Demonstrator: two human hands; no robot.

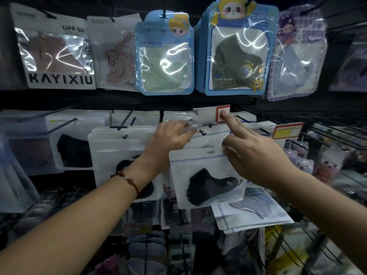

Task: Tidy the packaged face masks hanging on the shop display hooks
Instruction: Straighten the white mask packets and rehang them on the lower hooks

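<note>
The white pack with a black mask (206, 179) hangs low in the middle of the display, tilted, its top right corner pinched between the thumb and curled fingers of your right hand (256, 153). That hand's index finger (230, 121) stretches up and presses the red-framed corner of the price tag holder (211, 114), flipping it upward. Your left hand (170, 135) reaches in from the left with a beaded bracelet (127, 178) at the wrist; its fingers touch the clear strip at the tag's lower left, near the tip of the hook (202, 132). You cannot tell whether those fingers pinch the strip or only rest on it.

Just left hangs a stack of white packs (117, 147) with dark masks. Behind and below your pack, another white pack (252, 215) sits askew. Above hang a KAYIXIU pack (57, 54), a blue cartoon pack with a green mask (164, 56), one with a dark olive mask (238, 50), and a purple checked pack (297, 56). An orange price tag (287, 130) stands to the right.
</note>
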